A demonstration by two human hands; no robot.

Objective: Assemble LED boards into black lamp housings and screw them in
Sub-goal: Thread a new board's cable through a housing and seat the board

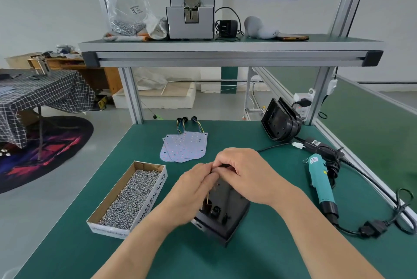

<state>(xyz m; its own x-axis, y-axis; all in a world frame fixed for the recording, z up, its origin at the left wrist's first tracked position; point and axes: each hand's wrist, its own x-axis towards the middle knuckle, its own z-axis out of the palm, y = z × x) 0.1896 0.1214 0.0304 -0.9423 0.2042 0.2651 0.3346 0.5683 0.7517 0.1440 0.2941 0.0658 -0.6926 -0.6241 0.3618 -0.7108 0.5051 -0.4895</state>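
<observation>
A black lamp housing (225,211) lies on the green table, back side up, in front of me. Both hands meet over its far end. My left hand (194,190) has curled fingers that pinch a small dark part there, and a thin wire hangs below them. My right hand (246,172) curls over the same spot and grips the housing's far edge. What sits between the fingers is hidden. Several LED boards (184,146) with coloured wires and black grommets lie fanned out farther back.
A cardboard box of screws (128,197) stands at the left. A teal electric screwdriver (321,186) with its cable lies at the right. More black housings (281,121) are stacked at the back right. An upper shelf holds a screw feeder (190,10).
</observation>
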